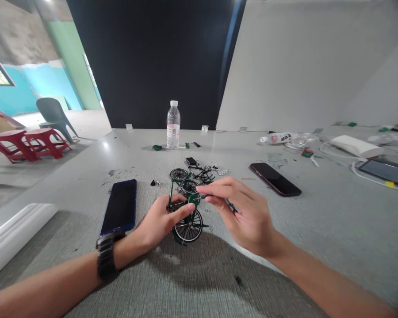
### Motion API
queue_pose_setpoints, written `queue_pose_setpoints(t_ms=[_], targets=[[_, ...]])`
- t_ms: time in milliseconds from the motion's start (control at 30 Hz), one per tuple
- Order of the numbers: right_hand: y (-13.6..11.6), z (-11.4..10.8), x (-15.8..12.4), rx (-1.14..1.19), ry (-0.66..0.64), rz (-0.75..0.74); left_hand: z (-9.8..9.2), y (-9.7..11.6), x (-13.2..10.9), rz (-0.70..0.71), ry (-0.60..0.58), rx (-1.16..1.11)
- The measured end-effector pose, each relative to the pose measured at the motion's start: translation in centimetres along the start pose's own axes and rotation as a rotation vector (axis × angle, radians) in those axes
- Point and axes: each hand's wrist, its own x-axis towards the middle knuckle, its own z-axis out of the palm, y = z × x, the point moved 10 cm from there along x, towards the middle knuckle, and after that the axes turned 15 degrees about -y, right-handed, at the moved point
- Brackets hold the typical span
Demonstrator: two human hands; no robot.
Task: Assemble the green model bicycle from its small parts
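A small green model bicycle [189, 226] with black spoked wheels is gripped by my left hand [164, 218], thumb on its green frame and the fingers partly hidden behind. My right hand [245, 214] pinches a small screwdriver [204, 196] with a dark handle. Its thin metal shaft points left at the green part under my left thumb; whether the tip touches a screw is too small to tell. Just beyond my hands lie black model bicycle parts [199, 170], with a small silver piece [223, 171] beside them.
A phone [119, 206] lies left of my hands, another phone [275, 179] to the right. At the back stands a water bottle [173, 128] near a dark panel [152, 62]. A white roll [16, 234] is at the left edge; a white cabled device [356, 146] sits far right.
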Motion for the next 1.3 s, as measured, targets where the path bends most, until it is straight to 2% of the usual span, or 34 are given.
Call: queue_pose_setpoints(t_ms=[167, 400, 600, 800, 967, 1067, 1300], targets=[[-0.2, 0.6, 0.2, 0.028, -0.058, -0.020, 0.0, -0.3, 0.0, -0.007, -0.002, -0.007], [-0.7, 0.1, 0.3, 0.017, -0.012, -0.078, 0.0, -0.3, 0.0, 0.023, -0.011, -0.013], [-0.4, -0.6, -0.1, 0.010, 0.081, -0.085, 0.1, -0.1, 0.1, 0.021, -0.019, 0.051], [-1.2, 0.1, 0.2, -0.013, -0.036, -0.137, 0.2, 0.0, 0.0, 0.024, -0.030, -0.002], [-1.0, -0.3, 0.3, 0.043, 0.027, -0.134, 0.4, -0.3, 0.0, -0.017, -0.037, 0.022], [-0.7, -0.4, 0.2, 0.045, 0.050, -0.109, 0.6, 0.1, -0.1, 0.005, -0.054, 0.051], [-0.4, 0.1, 0.5, 0.022, -0.045, -0.102, 0.3, -0.5, 0.0, -0.021, -0.032, 0.032]])
